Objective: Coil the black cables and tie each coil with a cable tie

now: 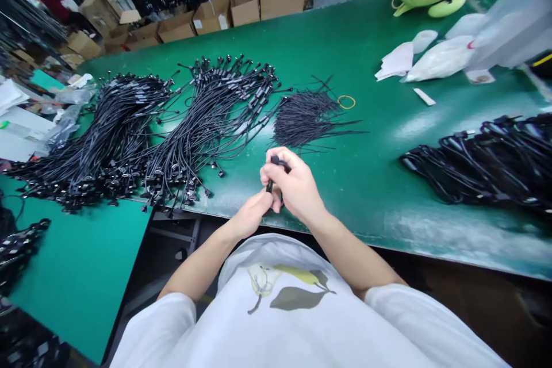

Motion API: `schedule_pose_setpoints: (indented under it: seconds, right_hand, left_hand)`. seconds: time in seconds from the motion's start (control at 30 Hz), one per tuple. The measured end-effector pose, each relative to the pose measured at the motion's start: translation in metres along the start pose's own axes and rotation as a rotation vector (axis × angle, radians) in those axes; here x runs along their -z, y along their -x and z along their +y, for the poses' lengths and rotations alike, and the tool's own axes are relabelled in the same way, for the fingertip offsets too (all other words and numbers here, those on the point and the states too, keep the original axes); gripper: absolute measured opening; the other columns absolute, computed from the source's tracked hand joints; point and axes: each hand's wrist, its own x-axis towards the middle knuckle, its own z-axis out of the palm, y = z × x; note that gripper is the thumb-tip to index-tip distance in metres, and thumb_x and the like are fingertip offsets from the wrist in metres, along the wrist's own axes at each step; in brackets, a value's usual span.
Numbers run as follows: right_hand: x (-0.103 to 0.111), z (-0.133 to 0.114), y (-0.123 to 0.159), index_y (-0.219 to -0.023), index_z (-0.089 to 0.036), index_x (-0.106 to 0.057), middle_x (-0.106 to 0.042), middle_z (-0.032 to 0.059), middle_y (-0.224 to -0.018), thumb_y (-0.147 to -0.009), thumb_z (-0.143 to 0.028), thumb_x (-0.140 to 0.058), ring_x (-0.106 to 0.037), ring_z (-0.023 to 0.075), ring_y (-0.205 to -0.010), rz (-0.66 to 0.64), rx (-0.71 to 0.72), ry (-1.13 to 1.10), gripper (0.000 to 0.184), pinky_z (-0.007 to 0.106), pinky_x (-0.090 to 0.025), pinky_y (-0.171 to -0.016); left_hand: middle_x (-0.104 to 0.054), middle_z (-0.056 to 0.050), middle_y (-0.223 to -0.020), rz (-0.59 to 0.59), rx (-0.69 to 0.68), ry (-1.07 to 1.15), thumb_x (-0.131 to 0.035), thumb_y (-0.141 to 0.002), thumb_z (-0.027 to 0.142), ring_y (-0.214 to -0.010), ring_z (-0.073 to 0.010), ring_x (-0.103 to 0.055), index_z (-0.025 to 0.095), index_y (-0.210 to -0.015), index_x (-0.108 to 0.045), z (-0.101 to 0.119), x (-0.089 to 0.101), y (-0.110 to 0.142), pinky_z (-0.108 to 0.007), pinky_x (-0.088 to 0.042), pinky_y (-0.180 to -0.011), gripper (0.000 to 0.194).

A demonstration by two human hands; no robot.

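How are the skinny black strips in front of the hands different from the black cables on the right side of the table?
The strips are thin and mostly straight, while the cables look thicker and many bend into loops. The strips make a small heap; the cables make a bigger one, cut off by the picture's edge. The strips lie beside a yellow ring; the cables don't. Both are black and lie on the green table.

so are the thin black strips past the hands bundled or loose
Loose: the thin black strips lie heaped on the green table, ends splayed, no band visible around them; the yellow ring sits beside them.
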Motion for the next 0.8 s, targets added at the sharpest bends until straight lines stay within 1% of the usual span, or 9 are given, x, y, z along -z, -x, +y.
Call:
schedule_pose_setpoints:
  seconds: [0.07,0.2,0.27,0.33,0.47,0.57,0.67,0.73,0.8]
  right_hand:
    - [0.001,-0.004,-0.004,-0.091,-0.023,-0.046,-0.051,-0.0072,-0.069,-0.079,-0.039,-0.069,-0.046,0.0051,-0.052,0.06,0.064,-0.016,0.031,0.017,-0.038,-0.046]
    - [0.005,-0.014,-0.012,-0.096,-0.024,-0.045,-0.05,-0.0055,-0.083,-0.081,-0.036,-0.066,-0.048,0.0036,-0.055,0.044,0.127,-0.04,0.029,0.016,-0.04,-0.047]
    - [0.006,-0.017,-0.015,-0.097,-0.023,-0.047,-0.049,-0.0053,-0.081,-0.083,-0.035,-0.064,-0.048,0.0037,-0.056,0.011,0.122,-0.032,0.025,0.016,-0.041,-0.048]
    - [0.008,-0.019,-0.016,-0.095,-0.022,-0.048,-0.045,-0.0065,-0.075,-0.082,-0.033,-0.065,-0.043,0.0023,-0.052,-0.021,0.081,-0.079,0.024,0.013,-0.035,-0.044]
    - [0.013,-0.021,-0.019,-0.087,-0.018,-0.05,-0.032,-0.0103,-0.061,-0.079,-0.035,-0.069,-0.02,-0.0001,-0.042,-0.176,-0.114,-0.2,0.027,0.01,-0.013,-0.034]
    - [0.018,-0.023,-0.018,-0.077,-0.017,-0.048,-0.029,-0.0112,-0.056,-0.081,-0.041,-0.066,-0.012,-0.0006,-0.04,-0.343,-0.172,-0.266,0.03,0.009,-0.01,-0.031]
    - [0.021,-0.025,-0.016,-0.074,-0.017,-0.047,-0.03,-0.0117,-0.054,-0.082,-0.043,-0.066,-0.01,-0.0015,-0.037,-0.546,-0.152,-0.353,0.034,0.009,-0.012,-0.029]
    - [0.023,-0.026,-0.016,-0.073,-0.017,-0.045,-0.03,-0.012,-0.054,-0.082,-0.044,-0.067,-0.009,-0.0019,-0.036,-0.614,-0.127,-0.416,0.036,0.008,-0.012,-0.028]
    - [0.025,-0.026,-0.019,-0.072,-0.017,-0.043,-0.03,-0.0124,-0.054,-0.083,-0.043,-0.066,-0.007,-0.0019,-0.036,-0.579,-0.107,-0.473,0.036,0.007,-0.013,-0.028]
  left_hand:
    - [-0.054,-0.004,-0.075,-0.043,0.021,0.034,-0.046,-0.084,0.068,-0.082,-0.0188,-0.053,0.017,-0.067,-0.051,0.003,-0.011,0.0,-0.033,-0.043,-0.083,0.054]
    - [-0.059,-0.005,-0.092,0.104,-0.05,-0.052,-0.054,-0.084,0.061,-0.088,-0.0181,-0.058,0.017,-0.099,-0.054,0.008,-0.026,-0.005,-0.032,-0.044,-0.085,0.046]
    - [-0.06,-0.003,-0.089,0.13,-0.045,-0.036,-0.06,-0.081,0.059,-0.081,-0.0162,-0.059,0.019,-0.112,-0.05,0.01,-0.028,-0.011,-0.03,-0.047,-0.079,0.052]
    - [-0.059,0.001,-0.073,0.059,-0.012,-0.011,-0.064,-0.077,0.06,-0.066,-0.0136,-0.056,0.017,-0.104,-0.053,0.011,-0.026,-0.017,-0.028,-0.046,-0.067,0.052]
    - [-0.054,0.0,-0.055,-0.232,0.158,-0.065,-0.064,-0.079,0.056,-0.056,-0.0104,-0.05,0.013,-0.065,-0.056,0.021,-0.012,-0.023,-0.025,-0.042,-0.059,0.046]
    - [-0.063,-0.005,-0.068,-0.384,0.347,0.099,-0.069,-0.076,0.053,-0.063,-0.013,-0.057,0.011,-0.08,-0.065,0.031,-0.002,-0.018,-0.027,-0.046,-0.065,0.042]
    - [-0.066,-0.01,-0.082,-0.53,0.501,0.364,-0.073,-0.068,0.059,-0.073,-0.0189,-0.063,0.011,-0.093,-0.066,0.036,-0.003,-0.011,-0.032,-0.05,-0.068,0.055]
    - [-0.061,-0.006,-0.076,-0.508,0.547,0.513,-0.074,-0.068,0.057,-0.068,-0.0162,-0.06,0.011,-0.094,-0.066,0.036,-0.01,-0.009,-0.028,-0.05,-0.061,0.053]
    - [-0.049,0.001,-0.065,-0.403,0.551,0.647,-0.073,-0.074,0.051,-0.055,-0.009,-0.05,0.013,-0.093,-0.065,0.034,-0.018,-0.009,-0.019,-0.042,-0.048,0.043]
